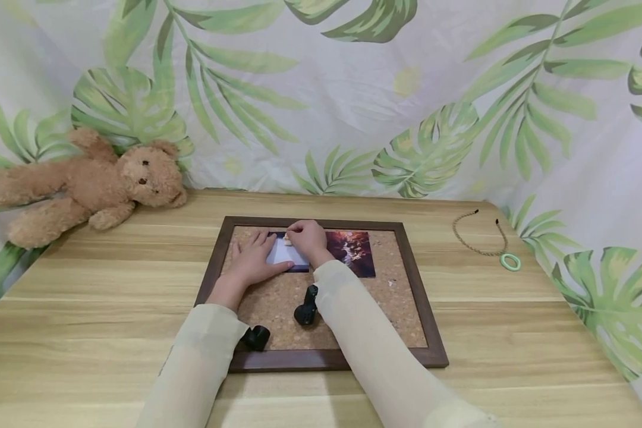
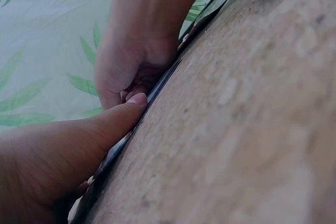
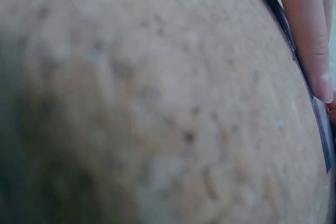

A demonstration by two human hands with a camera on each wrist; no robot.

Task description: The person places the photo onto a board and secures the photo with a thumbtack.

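Note:
A framed corkboard (image 1: 278, 309) lies on the table. On its upper part, a light photo (image 1: 286, 255) with dark edges lies beside a dark red photo (image 1: 355, 252). My left hand (image 1: 254, 260) rests on the light photo's left side, fingers spread and thumb along its lower edge; the left thumb also shows on the photo in the left wrist view. My right hand (image 1: 307, 241) pinches a small cream-coloured pin (image 1: 287, 239) at the top of the light photo. The pin's tip is hidden. Part of the red photo lies behind the right hand and wrist.
A brown teddy bear (image 1: 98, 184) lies at the back left against the leaf-print curtain (image 1: 342, 107). To the right of the board are a chain-like band (image 1: 473, 248) and a mint-green ring (image 1: 510, 262). Black wrist cameras (image 1: 306, 306) hang over the board.

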